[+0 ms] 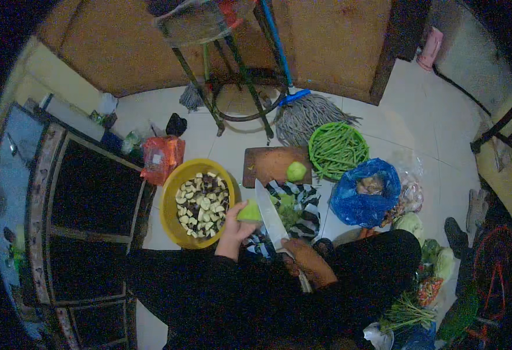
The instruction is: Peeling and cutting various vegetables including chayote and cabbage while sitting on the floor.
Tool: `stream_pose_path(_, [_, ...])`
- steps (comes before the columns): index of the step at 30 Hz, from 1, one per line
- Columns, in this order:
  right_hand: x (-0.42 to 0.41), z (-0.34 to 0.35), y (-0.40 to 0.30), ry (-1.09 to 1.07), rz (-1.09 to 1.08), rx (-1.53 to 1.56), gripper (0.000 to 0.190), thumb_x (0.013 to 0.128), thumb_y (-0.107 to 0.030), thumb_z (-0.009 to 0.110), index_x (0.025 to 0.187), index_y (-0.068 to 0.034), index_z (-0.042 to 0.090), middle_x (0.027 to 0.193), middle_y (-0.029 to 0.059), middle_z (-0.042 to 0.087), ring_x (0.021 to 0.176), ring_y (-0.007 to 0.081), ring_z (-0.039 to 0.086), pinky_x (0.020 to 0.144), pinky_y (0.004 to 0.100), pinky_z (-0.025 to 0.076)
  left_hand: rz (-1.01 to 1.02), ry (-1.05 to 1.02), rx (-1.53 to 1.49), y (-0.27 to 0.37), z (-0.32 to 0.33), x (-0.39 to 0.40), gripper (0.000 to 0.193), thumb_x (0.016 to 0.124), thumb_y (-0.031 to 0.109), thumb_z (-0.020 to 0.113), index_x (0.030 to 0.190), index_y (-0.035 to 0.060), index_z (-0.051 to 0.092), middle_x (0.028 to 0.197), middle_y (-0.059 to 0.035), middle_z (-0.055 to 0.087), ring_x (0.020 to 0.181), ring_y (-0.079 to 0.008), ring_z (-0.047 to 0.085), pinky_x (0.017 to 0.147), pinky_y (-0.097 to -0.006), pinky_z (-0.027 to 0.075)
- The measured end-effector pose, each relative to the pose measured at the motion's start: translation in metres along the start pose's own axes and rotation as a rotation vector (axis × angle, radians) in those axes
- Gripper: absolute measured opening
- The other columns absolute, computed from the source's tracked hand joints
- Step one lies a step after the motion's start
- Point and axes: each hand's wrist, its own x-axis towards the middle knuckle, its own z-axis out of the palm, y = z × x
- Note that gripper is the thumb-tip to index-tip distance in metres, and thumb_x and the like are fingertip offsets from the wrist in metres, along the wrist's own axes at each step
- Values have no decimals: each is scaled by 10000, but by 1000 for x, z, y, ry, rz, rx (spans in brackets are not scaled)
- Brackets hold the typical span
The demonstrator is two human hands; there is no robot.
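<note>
My left hand (pixel 237 227) holds a pale green vegetable (pixel 249 211), perhaps a chayote, above the floor. In my right hand (pixel 304 258) is a large kitchen knife (pixel 272 216), its broad blade pointing away from me and lying close beside the vegetable. I cannot tell whether the edge touches it. Below both hands a black-and-white striped bag (pixel 309 209) is spread out, with green peelings (pixel 288 210) on it. Beyond it lies a wooden cutting board (pixel 262 164), bearing another pale green vegetable (pixel 296 171) near its right end.
Left of my hands stands a yellow basin (pixel 168 218) of cut pieces. A green basket (pixel 339 148) of long beans and a blue plastic bag (pixel 343 205) are to the right. A stool (pixel 247 78) and a mop (pixel 312 113) stand behind. Leafy vegetables (pixel 409 313) lie at lower right.
</note>
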Motion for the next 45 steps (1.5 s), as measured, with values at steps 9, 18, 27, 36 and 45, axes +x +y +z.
stream_pose_path(9, [53,-45,77,351,-597,-636,303,852,-326,415,911,-41,495,581,52,452,419,147,419,382,283,332,-17,82,-86,6,6,20,275,798,266,466,914,21,511,881,-125,545,840,-277,530,748,-418,436])
stream_pose_path(18, [23,-13,27,598,-425,-801,390,871,-335,353,912,40,455,807,247,499,750,407,492,654,452,378,110,150,-356,3,-20,46,309,828,295,405,940,27,509,931,-174,538,876,-335,518,735,-438,472])
stream_pose_path(27, [29,-10,15,778,-249,-568,371,872,-329,363,905,36,422,835,265,501,793,425,492,680,462,371,162,416,358,10,-5,121,284,758,190,588,969,48,463,880,-106,506,833,-191,521,648,-399,492])
stream_pose_path(36, [61,-34,74,934,-227,-890,415,865,-324,394,1040,52,404,887,234,511,807,385,506,684,447,389,930,455,1377,-24,-36,227,375,646,153,689,925,45,463,861,-86,507,809,-209,485,732,-331,405])
stream_pose_path(45, [37,-18,8,594,-99,-521,250,815,-161,491,980,22,445,942,202,441,772,308,479,603,413,406,931,839,1523,18,-90,207,346,698,180,611,975,4,502,935,-182,463,910,-336,434,815,-399,342])
